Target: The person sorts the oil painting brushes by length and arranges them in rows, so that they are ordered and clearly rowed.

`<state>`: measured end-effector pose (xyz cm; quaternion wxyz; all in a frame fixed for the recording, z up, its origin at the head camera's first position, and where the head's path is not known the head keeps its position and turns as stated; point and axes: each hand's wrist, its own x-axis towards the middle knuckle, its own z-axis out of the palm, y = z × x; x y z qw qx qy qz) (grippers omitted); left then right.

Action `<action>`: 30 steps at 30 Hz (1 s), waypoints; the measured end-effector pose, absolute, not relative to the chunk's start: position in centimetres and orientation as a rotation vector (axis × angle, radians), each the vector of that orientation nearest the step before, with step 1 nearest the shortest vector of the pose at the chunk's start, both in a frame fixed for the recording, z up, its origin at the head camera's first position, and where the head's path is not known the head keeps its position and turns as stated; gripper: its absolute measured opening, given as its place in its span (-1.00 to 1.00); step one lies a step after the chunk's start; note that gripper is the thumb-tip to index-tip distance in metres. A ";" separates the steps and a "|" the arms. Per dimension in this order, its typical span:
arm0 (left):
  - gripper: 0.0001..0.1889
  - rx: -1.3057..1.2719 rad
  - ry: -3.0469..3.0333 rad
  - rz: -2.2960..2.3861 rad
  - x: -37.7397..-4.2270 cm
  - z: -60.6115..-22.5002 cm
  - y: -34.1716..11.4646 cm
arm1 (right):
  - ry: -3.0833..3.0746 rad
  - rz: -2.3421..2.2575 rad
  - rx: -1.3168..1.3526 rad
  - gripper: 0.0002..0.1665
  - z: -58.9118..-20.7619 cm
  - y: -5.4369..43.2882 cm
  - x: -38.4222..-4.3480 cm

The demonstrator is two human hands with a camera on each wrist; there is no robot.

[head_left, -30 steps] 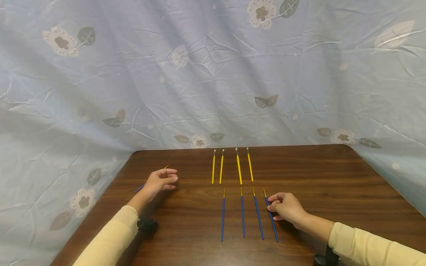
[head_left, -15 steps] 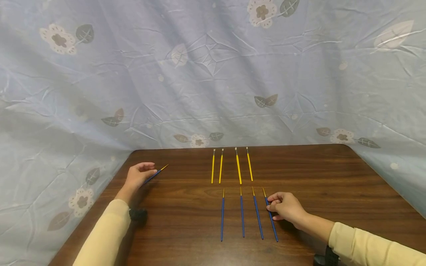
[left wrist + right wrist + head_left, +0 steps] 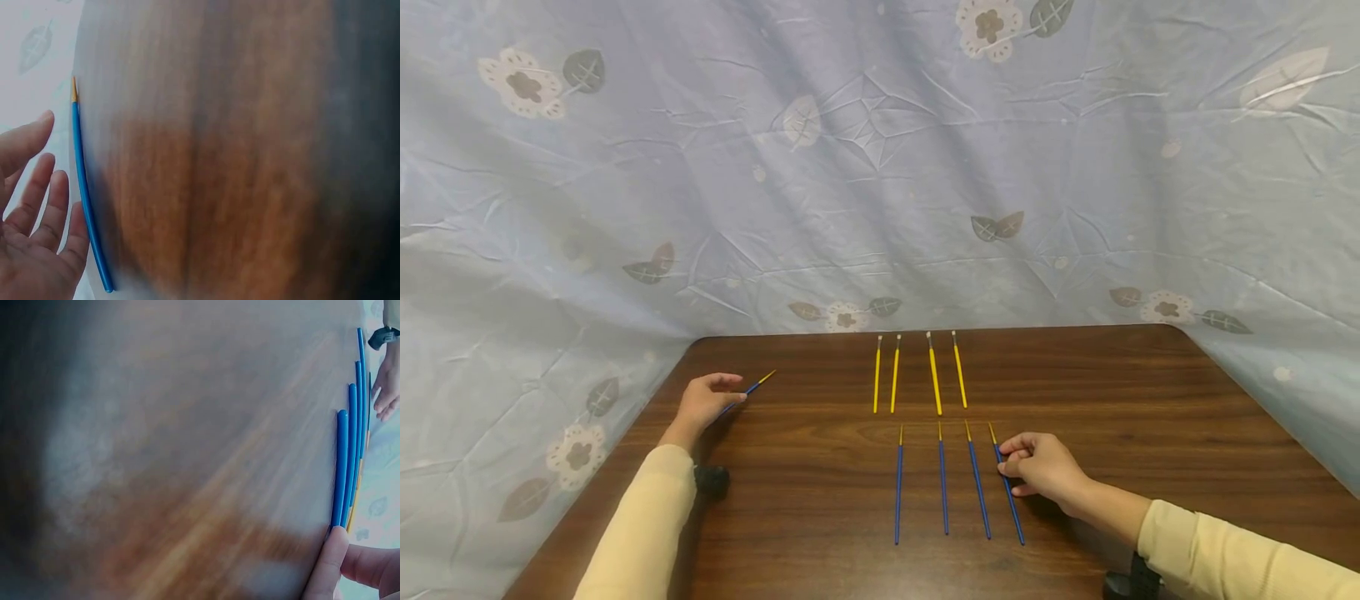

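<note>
At the left of the table, my left hand (image 3: 703,402) hovers beside a lone blue paintbrush (image 3: 752,387) that lies slantwise, its tan tip pointing back right. The left wrist view shows this hand's fingers relaxed and apart from the blue paintbrush (image 3: 82,169). My right hand (image 3: 1047,467) pinches the rightmost blue paintbrush (image 3: 1011,500) of a row between thumb and fingertips, near its upper part; that brush lies along the table. In the right wrist view a fingertip (image 3: 336,540) meets the handle of the nearest brush (image 3: 341,469). Other blue paintbrushes (image 3: 943,487) lie left of it.
Behind the blue row, several yellow paintbrushes (image 3: 935,379) with pale bristles lie near the back edge of the brown wooden table (image 3: 820,483). A flowered grey-blue cloth (image 3: 865,208) hangs around the table's back and sides.
My left hand has moved left and back from over the slanted blue paintbrush, uncovering its tip, then dipped slightly forward. The right hand stays at its brush. The view has shifted slightly.
</note>
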<state>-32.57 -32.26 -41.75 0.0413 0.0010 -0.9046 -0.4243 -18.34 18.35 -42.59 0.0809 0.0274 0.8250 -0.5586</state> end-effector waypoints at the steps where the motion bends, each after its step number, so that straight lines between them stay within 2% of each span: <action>1: -0.57 0.011 -2.782 -1.292 -32.5 -41.7 -32.2 | 2.466 -1.670 0.079 -0.67 -42.6 18.4 -18.3; 21: -0.62 0.086 -2.842 -1.182 -33.2 -42.1 -31.9 | 2.452 -1.670 0.065 -0.68 -42.5 18.4 -18.2; 30: -0.71 0.137 -2.842 -1.088 -33.7 -42.3 -31.6 | 2.457 -1.660 0.071 -0.67 -42.5 18.4 -18.4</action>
